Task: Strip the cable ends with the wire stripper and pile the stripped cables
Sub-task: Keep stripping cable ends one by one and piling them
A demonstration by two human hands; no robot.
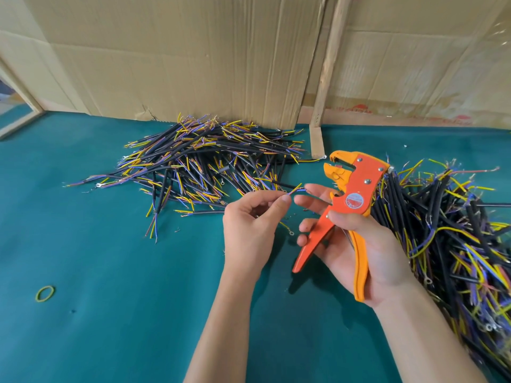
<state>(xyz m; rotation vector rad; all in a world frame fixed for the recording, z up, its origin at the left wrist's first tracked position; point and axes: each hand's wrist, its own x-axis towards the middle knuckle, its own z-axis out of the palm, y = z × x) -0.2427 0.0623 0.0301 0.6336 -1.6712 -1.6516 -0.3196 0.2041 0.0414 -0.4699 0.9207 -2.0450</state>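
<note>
My right hand (359,244) grips the handles of an orange and yellow wire stripper (348,200), its jaws pointing up and left. My left hand (251,219) pinches the thin coloured wires at the end of a short black cable (290,189), just left of the stripper's jaws. The fingertips of my right hand touch the same wire ends. One large pile of black cables (199,164) with yellow, blue and purple ends lies beyond my hands on the green table (110,258). Another heap of cables (453,239) fills the right side.
A cardboard wall (193,56) with a wooden strip (327,67) stands along the table's far edge. A yellow-green rubber band (45,293) lies on the cloth at the left. Small ring terminals and wire scraps lie near my hands.
</note>
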